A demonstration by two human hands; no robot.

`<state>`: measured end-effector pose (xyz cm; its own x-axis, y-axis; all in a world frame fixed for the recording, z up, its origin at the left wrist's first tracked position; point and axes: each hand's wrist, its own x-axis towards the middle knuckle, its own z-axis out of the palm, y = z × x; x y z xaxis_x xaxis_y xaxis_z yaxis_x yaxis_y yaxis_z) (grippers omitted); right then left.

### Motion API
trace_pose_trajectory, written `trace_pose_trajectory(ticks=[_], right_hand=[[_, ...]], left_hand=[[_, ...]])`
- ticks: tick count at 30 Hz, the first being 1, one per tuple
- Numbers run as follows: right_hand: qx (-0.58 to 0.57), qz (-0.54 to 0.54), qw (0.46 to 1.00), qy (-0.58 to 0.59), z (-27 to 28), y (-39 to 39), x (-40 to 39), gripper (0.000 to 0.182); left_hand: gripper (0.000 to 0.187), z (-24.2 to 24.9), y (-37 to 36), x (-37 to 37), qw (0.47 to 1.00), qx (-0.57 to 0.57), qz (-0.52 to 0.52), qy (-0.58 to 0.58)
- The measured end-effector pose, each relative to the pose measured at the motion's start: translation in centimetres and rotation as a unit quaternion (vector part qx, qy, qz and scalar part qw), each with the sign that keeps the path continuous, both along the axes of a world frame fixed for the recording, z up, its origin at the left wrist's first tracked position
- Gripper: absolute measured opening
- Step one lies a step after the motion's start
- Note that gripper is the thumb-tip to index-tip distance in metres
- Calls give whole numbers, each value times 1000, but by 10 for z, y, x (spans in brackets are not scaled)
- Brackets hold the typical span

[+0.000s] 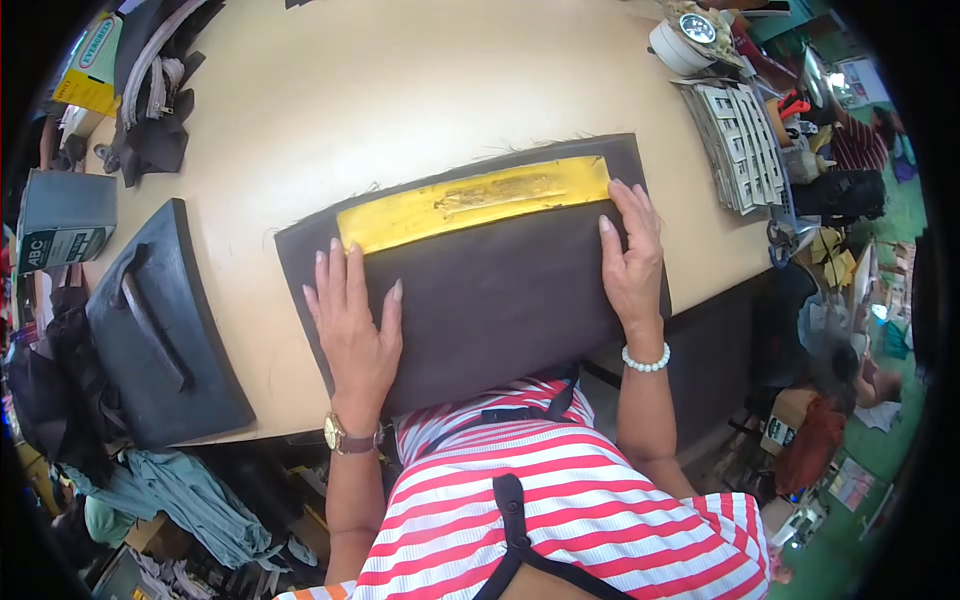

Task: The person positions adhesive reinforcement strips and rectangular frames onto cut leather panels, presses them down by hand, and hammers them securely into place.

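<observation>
A dark fabric piece (480,290) lies at the front edge of the table, with frayed threads along its far side. Across its upper part rests a long yellow strip (475,205) with worn dark marks. My left hand (350,330) lies on the fabric's left side, fingers spread, its fingertips at the strip's left end. On the right, my right hand (633,255) rests with fingers apart, its fingertips touching the strip's right end. Neither hand is wrapped round anything.
A black board with a handle (165,330) lies on the table (400,80) at left, near a grey box (65,215). Zippers (155,90) lie at upper left. White slotted templates (735,145) and a round dial (697,28) stand at upper right. Another person (862,140) is at far right.
</observation>
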<state>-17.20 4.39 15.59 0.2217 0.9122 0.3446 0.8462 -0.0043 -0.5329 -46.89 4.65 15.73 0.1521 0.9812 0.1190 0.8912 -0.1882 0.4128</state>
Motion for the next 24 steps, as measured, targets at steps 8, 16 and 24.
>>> trace_pose_trajectory(ticks=[8, 16, 24], right_hand=[[-10, 9, 1000, -15, 2, 0, 3, 28], [-30, 42, 997, -59, 0, 10, -3, 35], [-35, 34, 995, -82, -3, 10, -5, 38]], left_hand=[[60, 3, 2, 0, 1000, 3, -15, 21], [58, 0, -1, 2, 998, 39, 32, -29], [60, -3, -1, 2, 998, 51, 22, -7]])
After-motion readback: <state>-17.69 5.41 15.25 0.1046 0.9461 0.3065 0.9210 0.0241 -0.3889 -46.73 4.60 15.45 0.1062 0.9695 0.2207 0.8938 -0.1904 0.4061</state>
